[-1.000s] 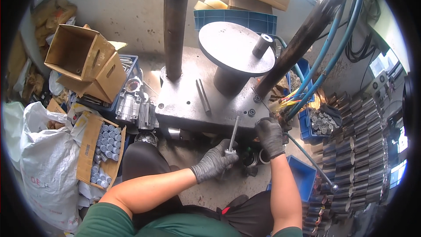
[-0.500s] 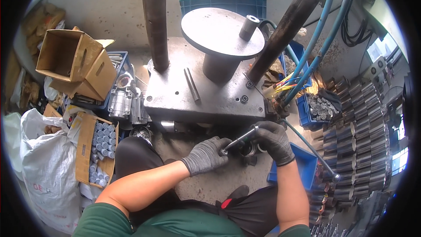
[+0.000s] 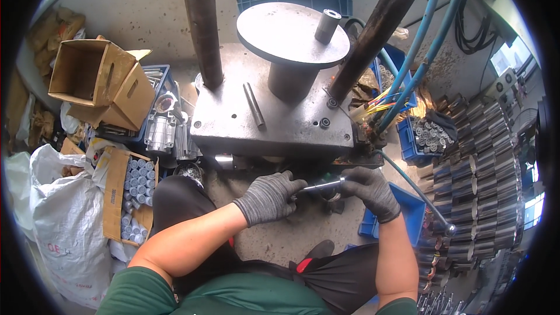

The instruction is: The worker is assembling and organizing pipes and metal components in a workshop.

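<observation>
On my left, an open carton [image 3: 111, 201] holds grey cylinders [image 3: 137, 182]; a knee swung out that way could tip it and spill them. Next comes the machine base [image 3: 219, 125], where a loose steel bar [image 3: 254, 105] lies slanted, its lower end near the front edge; a bump to the base might set it rolling off. My gloved left hand [image 3: 268, 197] is closed round the left end of a slim metal rod [image 3: 321, 186]. The rod hangs level in the air, in front of and below the base's front edge, its middle bare between my hands. My gloved right hand [image 3: 368, 189] pinches narrowly at the collared right end; how tightly, I can't tell. The rod could slip to the floor if the smooth metal slides against the gloves or I let go unevenly. Further right, a blue bin [image 3: 413, 219] sits below that wrist, and a ball-ended lever [image 3: 450, 230] reaches out beyond it; my right forearm could catch the lever if I swing outward.
</observation>
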`<state>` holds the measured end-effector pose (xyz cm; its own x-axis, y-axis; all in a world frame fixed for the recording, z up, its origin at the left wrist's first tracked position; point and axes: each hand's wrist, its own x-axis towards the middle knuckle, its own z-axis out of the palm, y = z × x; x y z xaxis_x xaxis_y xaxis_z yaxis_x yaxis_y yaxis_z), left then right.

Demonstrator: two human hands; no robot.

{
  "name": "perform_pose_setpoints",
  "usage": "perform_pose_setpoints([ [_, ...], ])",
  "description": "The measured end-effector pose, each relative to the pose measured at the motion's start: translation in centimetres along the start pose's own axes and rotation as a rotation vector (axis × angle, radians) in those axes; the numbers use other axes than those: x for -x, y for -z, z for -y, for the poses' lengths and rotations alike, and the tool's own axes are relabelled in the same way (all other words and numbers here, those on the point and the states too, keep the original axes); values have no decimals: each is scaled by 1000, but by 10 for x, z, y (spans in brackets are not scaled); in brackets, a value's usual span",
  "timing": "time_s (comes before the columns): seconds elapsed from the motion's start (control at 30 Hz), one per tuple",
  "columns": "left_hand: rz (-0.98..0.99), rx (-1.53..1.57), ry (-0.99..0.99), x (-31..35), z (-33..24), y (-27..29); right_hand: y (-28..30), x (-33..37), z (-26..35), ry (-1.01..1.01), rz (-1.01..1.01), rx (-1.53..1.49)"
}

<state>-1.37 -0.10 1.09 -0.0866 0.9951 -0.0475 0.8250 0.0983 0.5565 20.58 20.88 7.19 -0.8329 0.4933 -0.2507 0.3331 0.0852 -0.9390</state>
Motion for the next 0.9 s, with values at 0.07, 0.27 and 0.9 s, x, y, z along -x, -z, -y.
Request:
perform_pose_setpoints([
  [0.07,-13,2,-23,1,-1,0,1,1,-1,-2,15,2],
  [0.27,29,-7,-18,0,-5,6,0,2,-2,82,10,-18],
  [0.9,14,23,-22,11,8,4,-21,1,-11,334,-35,254],
])
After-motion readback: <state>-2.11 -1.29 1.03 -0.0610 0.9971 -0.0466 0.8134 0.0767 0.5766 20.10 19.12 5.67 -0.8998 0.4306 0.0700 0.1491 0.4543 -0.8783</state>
